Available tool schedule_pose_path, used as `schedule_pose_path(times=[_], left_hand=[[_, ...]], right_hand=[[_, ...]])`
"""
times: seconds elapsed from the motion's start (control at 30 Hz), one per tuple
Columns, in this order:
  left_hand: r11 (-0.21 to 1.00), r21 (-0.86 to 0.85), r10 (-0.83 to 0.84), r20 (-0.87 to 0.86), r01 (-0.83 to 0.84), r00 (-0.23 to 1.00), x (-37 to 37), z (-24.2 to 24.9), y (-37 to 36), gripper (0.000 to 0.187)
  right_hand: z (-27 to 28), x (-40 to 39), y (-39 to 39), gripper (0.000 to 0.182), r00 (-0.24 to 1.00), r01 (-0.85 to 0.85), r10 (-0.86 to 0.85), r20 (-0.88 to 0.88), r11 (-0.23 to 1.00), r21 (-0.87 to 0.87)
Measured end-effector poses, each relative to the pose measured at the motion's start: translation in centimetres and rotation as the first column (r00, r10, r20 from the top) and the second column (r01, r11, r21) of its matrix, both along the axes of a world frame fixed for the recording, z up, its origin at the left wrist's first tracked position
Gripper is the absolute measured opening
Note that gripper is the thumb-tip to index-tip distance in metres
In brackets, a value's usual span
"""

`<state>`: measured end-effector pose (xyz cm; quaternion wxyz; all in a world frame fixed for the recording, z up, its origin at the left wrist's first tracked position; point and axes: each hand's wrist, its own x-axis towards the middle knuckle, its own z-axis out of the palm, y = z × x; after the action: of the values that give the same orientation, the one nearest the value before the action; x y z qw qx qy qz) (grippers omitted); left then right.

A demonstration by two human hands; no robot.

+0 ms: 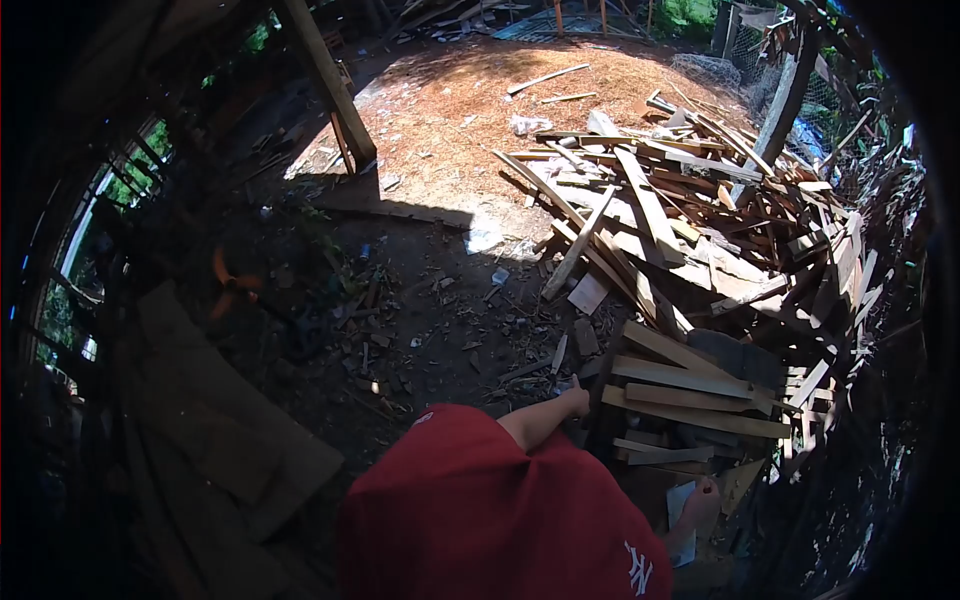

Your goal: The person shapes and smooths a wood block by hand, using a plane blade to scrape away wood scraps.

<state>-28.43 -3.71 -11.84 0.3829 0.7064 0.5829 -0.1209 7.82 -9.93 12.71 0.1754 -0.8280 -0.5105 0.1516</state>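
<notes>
My left hand is over the dark ground at the near end of some stacked boards, with a finger stretched out; nothing shows in it. Lower right, my right hand is curled beside a pale flat piece; whether it holds anything is too small to tell. Several cut boards lie side by side between and beyond the hands. A red shirt covers the lower middle of the view.
A large heap of scrap wood spreads at the upper right. Wooden posts stand at the upper left and right. An orange bladed object and brown flat sheets are at the left. Wood chips litter the ground.
</notes>
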Motion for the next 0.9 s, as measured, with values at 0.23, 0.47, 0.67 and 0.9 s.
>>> schedule_pose_path(times=[0.23,0.47,0.67,0.9], left_hand=[[0.978,-0.042,0.204,0.005,-0.204,0.979,-0.8,2.0,-0.6,0.049],[0.989,-0.034,0.146,0.011,-0.146,0.989,-1.3,5.5,-0.9,0.058],[0.978,-0.07,0.197,0.013,-0.196,0.98,-1.3,5.5,-1.2,0.062],[0.915,0.059,0.401,-0.027,-0.399,0.916,-0.9,-0.1,-1.7,0.07]], right_hand=[[-1.2,0.1,0.5,0.034,0.997,-0.03,0.031,0.075,0.999,-0.015],[0.1,-0.7,1.4,0.036,0.997,-0.019,0.027,0.076,0.994,-0.104],[-0.7,-0.2,1.3,0.037,0.993,-0.007,0.023,0.115,0.991,-0.131],[-0.6,-1.4,-0.5,0.033,0.998,-0.053,0.053,0.023,0.998,0.028]])
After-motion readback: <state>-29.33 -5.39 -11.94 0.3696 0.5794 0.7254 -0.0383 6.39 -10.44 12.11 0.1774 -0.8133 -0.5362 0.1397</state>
